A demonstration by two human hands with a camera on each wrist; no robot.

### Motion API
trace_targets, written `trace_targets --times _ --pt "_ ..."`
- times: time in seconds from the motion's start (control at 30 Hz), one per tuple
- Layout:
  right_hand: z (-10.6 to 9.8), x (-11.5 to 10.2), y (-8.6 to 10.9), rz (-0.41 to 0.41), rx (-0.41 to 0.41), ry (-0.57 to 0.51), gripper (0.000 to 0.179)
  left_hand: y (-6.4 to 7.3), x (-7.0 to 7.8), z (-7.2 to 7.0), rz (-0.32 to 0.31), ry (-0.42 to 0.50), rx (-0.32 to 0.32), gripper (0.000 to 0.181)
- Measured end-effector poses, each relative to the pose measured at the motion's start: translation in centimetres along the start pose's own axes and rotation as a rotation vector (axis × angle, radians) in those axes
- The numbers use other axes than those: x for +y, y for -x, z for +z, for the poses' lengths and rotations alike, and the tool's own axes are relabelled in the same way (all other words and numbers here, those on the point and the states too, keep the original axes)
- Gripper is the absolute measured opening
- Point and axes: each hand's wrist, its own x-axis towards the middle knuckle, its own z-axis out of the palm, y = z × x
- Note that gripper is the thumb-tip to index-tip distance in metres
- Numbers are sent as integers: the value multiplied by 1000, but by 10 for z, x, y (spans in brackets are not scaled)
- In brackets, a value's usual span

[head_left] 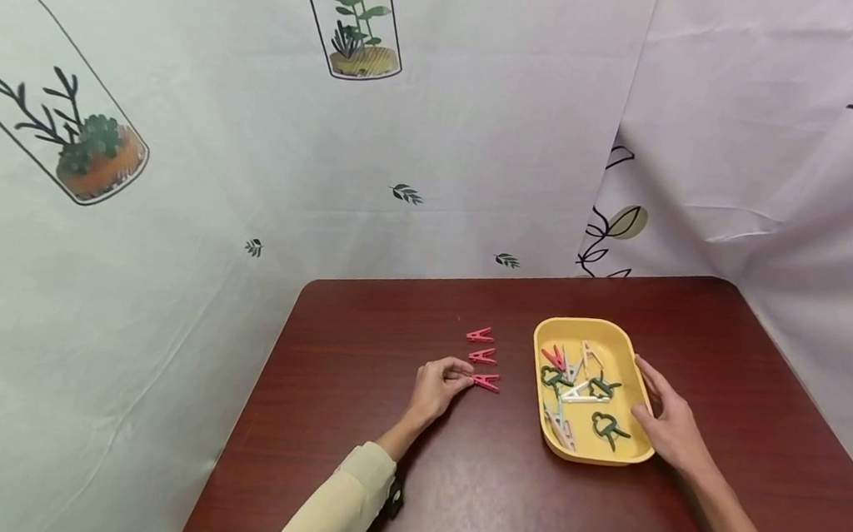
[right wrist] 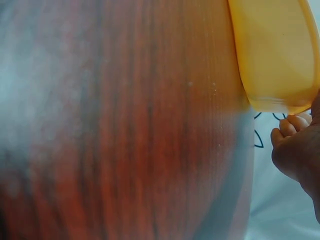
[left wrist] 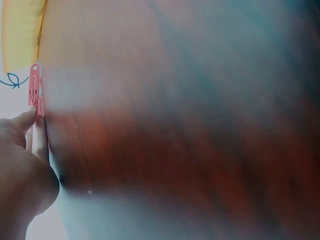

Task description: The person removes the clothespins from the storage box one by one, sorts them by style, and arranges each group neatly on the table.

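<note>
My left hand (head_left: pixel 437 390) pinches one end of a red clothespin (head_left: pixel 486 382) at the tabletop, thumb and fingertips on it. In the left wrist view, the clothespin (left wrist: pixel 33 87) points away from the fingertips toward the yellow tray (left wrist: pixel 20 35). Two more red clothespins (head_left: pixel 483 355) lie behind it in a column. My right hand (head_left: pixel 673 423) grips the right side of the yellow tray (head_left: pixel 592 456), thumb at the rim and fingers along the outer wall. In the right wrist view, curled fingers (right wrist: pixel 287 127) show at the tray's wall.
Inside the tray lie another red clothespin (head_left: pixel 555 357), white clothespins (head_left: pixel 585 399), pale clothespins at the front left, and several dark green clips (head_left: pixel 610 429). The dark red-brown table (head_left: pixel 499 489) ends at a printed cloth wall (head_left: pixel 463 177) behind and on both sides.
</note>
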Motion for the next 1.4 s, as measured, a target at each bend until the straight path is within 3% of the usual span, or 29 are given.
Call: trace_targets --times 0.53,0.8,1.17,1.4 --pt "0 4 3 -16 9 -9 77 -2 -2 -1 44 -55 -65 14" --pt "0 2 5 -20 10 -31 77 -1 -3 -1 29 -45 -77 14" --pt "1 -1 4 -17 4 -45 77 -2 -5 -8 -13 111 -94 18" --pt "1 -2 2 -9 3 -29 78 -6 -5 -12 -22 165 -47 19"
